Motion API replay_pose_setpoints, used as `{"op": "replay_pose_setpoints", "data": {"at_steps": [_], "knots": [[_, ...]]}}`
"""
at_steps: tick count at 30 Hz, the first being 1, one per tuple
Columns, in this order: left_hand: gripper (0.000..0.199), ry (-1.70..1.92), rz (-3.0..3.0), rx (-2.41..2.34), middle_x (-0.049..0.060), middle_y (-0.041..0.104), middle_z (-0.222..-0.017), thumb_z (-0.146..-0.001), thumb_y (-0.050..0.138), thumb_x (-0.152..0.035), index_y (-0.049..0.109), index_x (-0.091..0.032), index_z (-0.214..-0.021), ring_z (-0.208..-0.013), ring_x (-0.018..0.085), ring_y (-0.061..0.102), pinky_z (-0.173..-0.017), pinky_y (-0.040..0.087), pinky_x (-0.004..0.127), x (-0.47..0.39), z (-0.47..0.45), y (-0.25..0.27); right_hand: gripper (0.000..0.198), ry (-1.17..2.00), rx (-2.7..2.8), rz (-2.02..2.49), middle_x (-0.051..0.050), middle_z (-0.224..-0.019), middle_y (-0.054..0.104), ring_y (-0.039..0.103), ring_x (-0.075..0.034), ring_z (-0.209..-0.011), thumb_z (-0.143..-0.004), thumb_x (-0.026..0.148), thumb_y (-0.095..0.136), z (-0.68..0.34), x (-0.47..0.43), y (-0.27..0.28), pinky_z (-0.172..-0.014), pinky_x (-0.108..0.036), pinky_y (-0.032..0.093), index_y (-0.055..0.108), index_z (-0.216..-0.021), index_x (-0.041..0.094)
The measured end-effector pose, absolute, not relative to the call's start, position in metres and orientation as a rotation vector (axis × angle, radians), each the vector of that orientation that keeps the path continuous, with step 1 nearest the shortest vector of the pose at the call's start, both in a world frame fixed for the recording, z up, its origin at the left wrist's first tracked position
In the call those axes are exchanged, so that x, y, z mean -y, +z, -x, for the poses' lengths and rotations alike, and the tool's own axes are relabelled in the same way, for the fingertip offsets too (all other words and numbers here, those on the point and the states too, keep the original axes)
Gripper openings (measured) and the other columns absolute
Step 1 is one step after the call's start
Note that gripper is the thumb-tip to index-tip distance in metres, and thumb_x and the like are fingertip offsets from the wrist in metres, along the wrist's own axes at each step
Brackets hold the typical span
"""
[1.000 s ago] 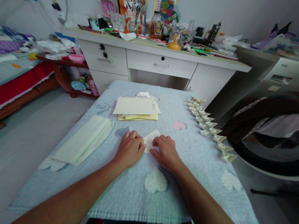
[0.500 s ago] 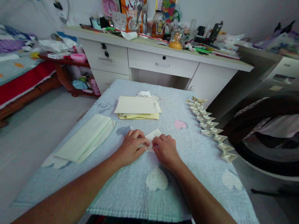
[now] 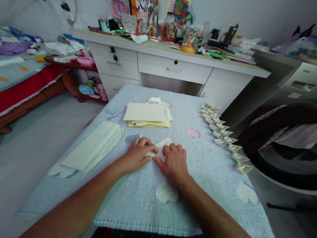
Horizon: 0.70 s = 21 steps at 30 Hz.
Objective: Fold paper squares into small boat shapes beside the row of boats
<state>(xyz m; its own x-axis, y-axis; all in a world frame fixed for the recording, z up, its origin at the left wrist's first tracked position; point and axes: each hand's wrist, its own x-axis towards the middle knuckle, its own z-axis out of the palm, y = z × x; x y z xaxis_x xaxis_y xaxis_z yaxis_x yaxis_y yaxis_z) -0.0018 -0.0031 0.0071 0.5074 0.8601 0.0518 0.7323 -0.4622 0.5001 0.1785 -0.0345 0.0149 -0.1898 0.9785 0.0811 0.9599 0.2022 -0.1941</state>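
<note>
A small sheet of cream paper (image 3: pixel 164 144), partly folded, lies flat on the cloth-covered table, much of it hidden under my fingers. My left hand (image 3: pixel 140 152) pinches its left edge between thumb and curled fingers. From the other side my right hand (image 3: pixel 174 161) presses on the paper, fingers bent and thumb reaching toward the left thumb. Just beyond the hands sits a stack of cream and yellow paper sheets (image 3: pixel 147 112). To the left rests a folded bundle of pale paper (image 3: pixel 92 145). Along the right edge runs a row of several folded paper boats (image 3: pixel 221 132).
A blue patterned cloth (image 3: pixel 138 207) covers the table. A crumpled white tissue (image 3: pixel 154 100) lies behind the stack. Beyond stands a white desk (image 3: pixel 174 66) crowded with jars and packets. A washing machine (image 3: pixel 297 76) is on the right, a bed (image 3: pixel 17 71) on the left.
My right thumb has stretched leftward along the paper's near edge, close to the left thumb. The left hand stays at its side of the paper. The view has shifted slightly.
</note>
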Motion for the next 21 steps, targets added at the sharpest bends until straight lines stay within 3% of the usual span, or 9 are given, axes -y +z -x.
{"op": "replay_pose_setpoints", "data": {"at_steps": [5,11,21], "knots": [[0.035,0.344,-2.292,-1.300,0.002,0.047,-0.114,-0.077,0.057,-0.018,0.062,-0.033,-0.109,-0.108,0.024,0.043,-0.097,0.034,0.045,0.001,0.009,0.015,0.033,0.224,2.316,1.849,-0.009,-0.101,0.055,0.044,-0.027,-0.095,-0.084,0.052,0.055,-0.183,0.033,0.017,-0.077,-0.038,0.030,0.058,-0.096,0.022],[0.036,0.373,-2.295,-1.262,0.002,0.048,-0.114,-0.076,0.057,-0.016,0.063,-0.033,-0.108,-0.109,0.024,0.043,-0.097,0.034,0.044,0.000,0.011,0.016,0.021,0.388,2.334,1.789,-0.006,-0.103,0.054,0.044,-0.025,-0.098,-0.081,0.035,0.061,-0.196,0.031,0.018,-0.079,-0.036,0.030,0.057,-0.099,0.024],[0.038,0.338,-2.278,-1.246,0.003,0.050,-0.114,-0.075,0.055,-0.015,0.063,-0.033,-0.108,-0.110,0.024,0.043,-0.097,0.032,0.044,0.000,0.011,0.018,0.029,0.575,2.395,1.643,-0.005,-0.111,0.052,0.041,-0.022,-0.100,-0.080,0.013,0.051,-0.212,0.031,0.019,-0.084,-0.035,0.030,0.056,-0.106,0.023]]}}
